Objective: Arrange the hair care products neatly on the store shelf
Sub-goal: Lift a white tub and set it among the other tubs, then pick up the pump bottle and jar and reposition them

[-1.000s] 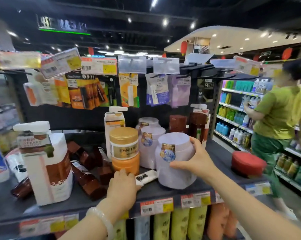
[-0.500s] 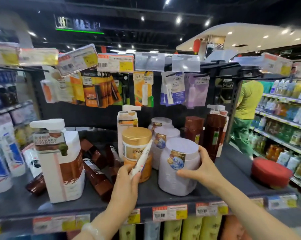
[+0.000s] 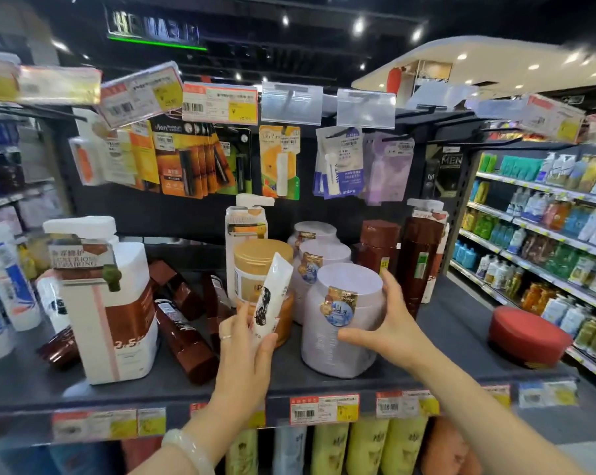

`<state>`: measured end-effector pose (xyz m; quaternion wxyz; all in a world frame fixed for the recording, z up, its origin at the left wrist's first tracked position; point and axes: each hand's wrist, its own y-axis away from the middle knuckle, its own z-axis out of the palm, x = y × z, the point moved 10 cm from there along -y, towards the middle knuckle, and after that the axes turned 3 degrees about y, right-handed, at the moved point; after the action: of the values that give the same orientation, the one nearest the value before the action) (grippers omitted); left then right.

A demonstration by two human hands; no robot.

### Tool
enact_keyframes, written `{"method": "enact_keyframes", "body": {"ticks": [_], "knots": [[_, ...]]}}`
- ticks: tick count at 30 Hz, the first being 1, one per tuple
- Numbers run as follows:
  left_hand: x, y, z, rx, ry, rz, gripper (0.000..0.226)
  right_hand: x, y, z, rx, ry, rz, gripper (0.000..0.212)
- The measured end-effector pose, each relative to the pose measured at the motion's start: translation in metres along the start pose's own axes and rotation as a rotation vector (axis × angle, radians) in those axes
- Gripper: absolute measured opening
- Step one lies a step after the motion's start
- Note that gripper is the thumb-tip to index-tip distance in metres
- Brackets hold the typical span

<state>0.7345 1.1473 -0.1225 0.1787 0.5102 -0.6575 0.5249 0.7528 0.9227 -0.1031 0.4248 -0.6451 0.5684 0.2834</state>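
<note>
1. Nearest, along the dark shelf [image 3: 461, 341] edge: a row of red and yellow price tags [image 3: 324, 407].
2. Just above, left hand [image 3: 245, 358]: grip closed round the lower end of a small white squeeze tube with black print [image 3: 271, 303], thumb in front, fingers behind; tube lifted off the shelf, tilted, cap end hidden in the palm.
3. Probably light and soft-walled, so best held low by the stiffer cap end, gently, to avoid denting.
4. Right hand [image 3: 389, 329]: grip spread wide against the side of a large pale lilac plastic jar with a flat lid [image 3: 341, 317], thumb low in front, fingers high at the back; jar standing on the shelf.
5. Likely heavy and smooth; safer slid, or taken with both hands.
6. Behind the tube: an orange jar with a gold lid [image 3: 260, 269], then two more lilac jars [image 3: 320, 252].
7. Left: a white and brown pump bottle [image 3: 113, 303], with brown bottles [image 3: 183, 334] lying toppled beside it.
</note>
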Motion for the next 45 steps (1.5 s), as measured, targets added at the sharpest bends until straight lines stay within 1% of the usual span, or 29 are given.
{"method": "enact_keyframes", "body": {"ticks": [1, 2, 3, 4, 5, 6, 7, 8, 9, 10, 12, 14, 16, 20, 24, 26, 32, 35, 41, 45], "knots": [[-0.002, 0.001, -0.001, -0.003, -0.002, -0.011, 0.057, -0.016, 0.007, -0.009, 0.115, 0.049, -0.077, 0.114], [-0.005, 0.001, -0.002, -0.004, 0.000, -0.023, 0.056, -0.040, 0.019, -0.017, 0.249, 0.075, -0.207, 0.102], [-0.008, 0.002, -0.004, -0.001, 0.002, -0.038, 0.054, -0.064, 0.033, -0.021, 0.360, 0.080, -0.355, 0.084], [-0.011, 0.002, -0.006, 0.007, 0.004, -0.050, 0.053, -0.084, 0.045, -0.016, 0.395, 0.074, -0.471, 0.065], [-0.013, 0.003, -0.008, 0.011, 0.013, -0.064, 0.052, -0.097, 0.051, -0.001, 0.350, 0.071, -0.531, 0.047], [-0.016, 0.004, -0.010, 0.009, 0.033, -0.081, 0.051, -0.103, 0.052, 0.021, 0.248, 0.079, -0.543, 0.035], [-0.019, 0.005, -0.012, 0.001, 0.060, -0.106, 0.050, -0.104, 0.049, 0.046, 0.115, 0.093, -0.509, 0.029], [-0.021, 0.006, -0.013, -0.011, 0.084, -0.131, 0.046, -0.097, 0.046, 0.073, -0.029, 0.100, -0.435, 0.028], [-0.022, 0.007, -0.014, -0.024, 0.094, -0.153, 0.041, -0.086, 0.041, 0.095, -0.136, 0.094, -0.348, 0.029], [-0.023, 0.009, -0.016, -0.031, 0.098, -0.164, 0.039, -0.073, 0.036, 0.110, -0.184, 0.076, -0.262, 0.029], [-0.023, 0.013, -0.020, -0.038, 0.110, -0.181, 0.037, -0.052, 0.024, 0.125, -0.189, -0.007, -0.102, 0.030], [-0.025, 0.018, -0.022, -0.053, 0.111, -0.199, 0.037, -0.040, 0.017, 0.137, -0.183, -0.093, -0.040, 0.028], [-0.024, 0.023, -0.021, -0.080, 0.079, -0.189, 0.042, -0.037, 0.016, 0.148, -0.176, -0.079, -0.071, 0.029], [-0.018, 0.031, -0.021, -0.115, -0.025, -0.111, 0.047, -0.043, 0.021, 0.150, -0.155, -0.043, -0.146, 0.034], [-0.018, 0.041, -0.020, -0.120, -0.156, -0.083, 0.054, -0.044, 0.023, 0.148, -0.183, 0.000, -0.157, 0.036], [-0.017, 0.043, -0.020, -0.113, -0.158, -0.068, 0.055, -0.043, 0.023, 0.147, -0.171, -0.002, -0.140, 0.039], [-0.024, 0.042, -0.023, -0.059, -0.161, -0.117, 0.057, -0.030, 0.024, 0.146, -0.162, -0.094, -0.020, 0.051], [-0.023, 0.042, -0.024, -0.060, -0.161, -0.103, 0.059, -0.025, 0.025, 0.147, -0.179, -0.107, 0.021, 0.045], [-0.027, 0.042, -0.030, -0.061, -0.126, -0.137, 0.060, -0.028, 0.026, 0.149, -0.167, 0.026, -0.015, 0.043], [-0.031, 0.045, -0.038, -0.053, -0.139, -0.110, 0.056, -0.030, 0.026, 0.152, -0.167, 0.052, -0.014, 0.050]]}}
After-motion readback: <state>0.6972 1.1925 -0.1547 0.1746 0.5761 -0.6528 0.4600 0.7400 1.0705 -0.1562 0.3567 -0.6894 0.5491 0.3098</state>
